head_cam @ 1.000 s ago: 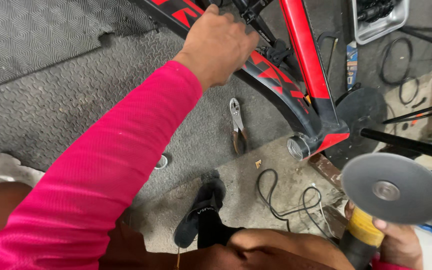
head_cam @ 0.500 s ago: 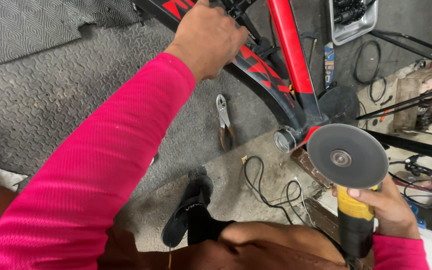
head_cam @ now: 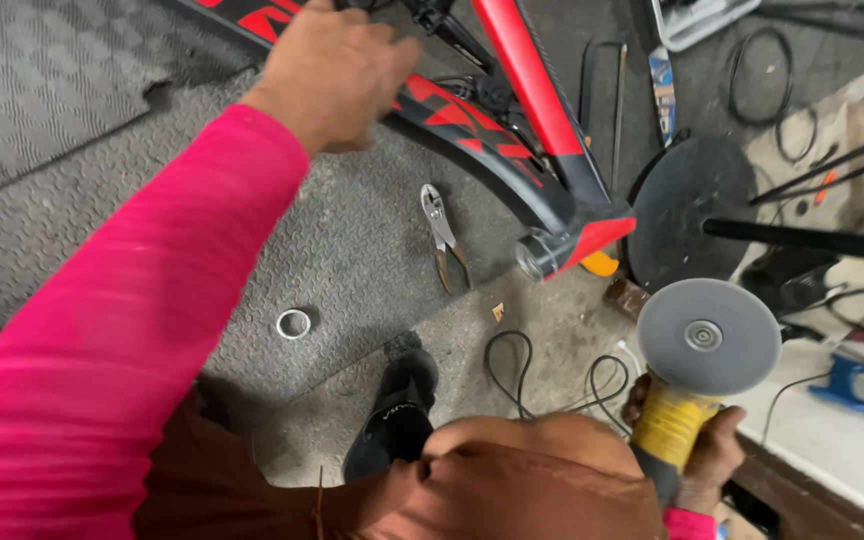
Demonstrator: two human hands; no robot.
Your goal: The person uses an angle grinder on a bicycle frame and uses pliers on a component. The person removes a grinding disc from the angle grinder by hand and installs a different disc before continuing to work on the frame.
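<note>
My left hand (head_cam: 337, 75) clamps the red-and-black bicycle frame (head_cam: 512, 140), its tube slanting down toward the bottom bracket shell (head_cam: 535, 255). My right hand (head_cam: 697, 455), wrapped around the angle grinder (head_cam: 697, 360), sits below-right of that shell, disc facing up.

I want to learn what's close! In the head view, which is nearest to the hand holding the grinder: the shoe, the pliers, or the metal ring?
From the right hand:
1. Black shoe, to its left.
2. Pliers, farther up-left.
3. Metal ring, farthest left.
</note>
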